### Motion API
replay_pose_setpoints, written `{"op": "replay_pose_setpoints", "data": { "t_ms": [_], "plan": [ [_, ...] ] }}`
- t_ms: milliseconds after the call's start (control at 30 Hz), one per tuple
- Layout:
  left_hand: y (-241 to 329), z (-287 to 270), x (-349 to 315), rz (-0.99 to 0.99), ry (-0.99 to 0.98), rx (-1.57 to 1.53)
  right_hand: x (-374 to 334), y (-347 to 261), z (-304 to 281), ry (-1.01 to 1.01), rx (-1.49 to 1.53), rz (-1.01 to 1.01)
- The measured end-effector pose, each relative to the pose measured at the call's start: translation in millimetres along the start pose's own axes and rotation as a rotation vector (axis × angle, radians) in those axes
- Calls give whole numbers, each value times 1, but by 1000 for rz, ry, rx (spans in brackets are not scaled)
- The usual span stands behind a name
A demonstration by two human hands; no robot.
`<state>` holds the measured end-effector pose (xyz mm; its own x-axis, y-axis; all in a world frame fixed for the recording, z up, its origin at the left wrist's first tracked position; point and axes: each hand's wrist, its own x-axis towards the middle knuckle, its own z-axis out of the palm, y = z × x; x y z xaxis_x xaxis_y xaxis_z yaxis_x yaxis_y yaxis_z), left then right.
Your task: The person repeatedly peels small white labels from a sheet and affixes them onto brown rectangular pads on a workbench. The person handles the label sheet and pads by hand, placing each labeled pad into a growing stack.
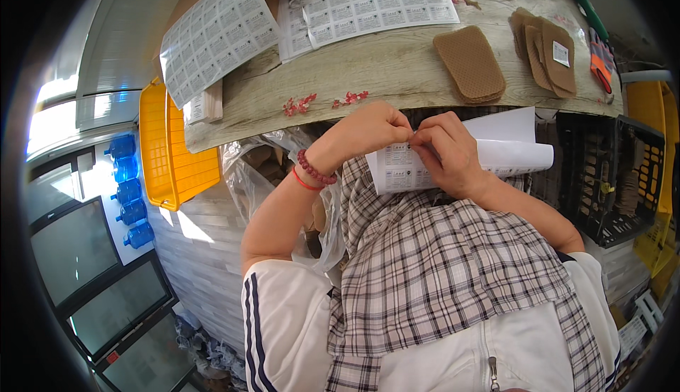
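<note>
Across the top of the frame runs the wooden table (397,73). Below it, at centre, the curled sticker sheet (489,155) rests on the lap. Left hand (372,128) and right hand (443,148) meet, fingertips pinching its edge. Peeling slowly, at a low angle, seems best.

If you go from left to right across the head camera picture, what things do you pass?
Blue water bottles → yellow crate → left hand → right hand → brown mesh pads → black crate.

shirt: white, dark-striped sleeves | apron: plaid | left wrist: red bead bracelet (316,170), red cord
</note>
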<state>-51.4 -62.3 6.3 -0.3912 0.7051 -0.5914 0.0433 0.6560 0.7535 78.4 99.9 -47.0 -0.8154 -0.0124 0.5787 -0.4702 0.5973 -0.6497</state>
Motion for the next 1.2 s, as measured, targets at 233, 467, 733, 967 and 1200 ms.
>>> {"op": "replay_pose_setpoints", "data": {
  "t_ms": [233, 467, 733, 967, 1200],
  "plan": [
    [11, -4, 26, 24, -132, 299, -3, 7, 1, 11, 9, -181],
    [0, 13, 29, 142, 230, 460, 12, 10, -47, 20, 260, -79],
    [15, 53, 62, 768, 662, 593, 57, 127, -99, -59, 245, 530],
    [15, 61, 81, 723, 609, 652, 76, 157, -93, -216, 145, 552],
    [15, 60, 83, 723, 599, 634, 76, 164, -89, -244, 61, 526]
  ]
}}
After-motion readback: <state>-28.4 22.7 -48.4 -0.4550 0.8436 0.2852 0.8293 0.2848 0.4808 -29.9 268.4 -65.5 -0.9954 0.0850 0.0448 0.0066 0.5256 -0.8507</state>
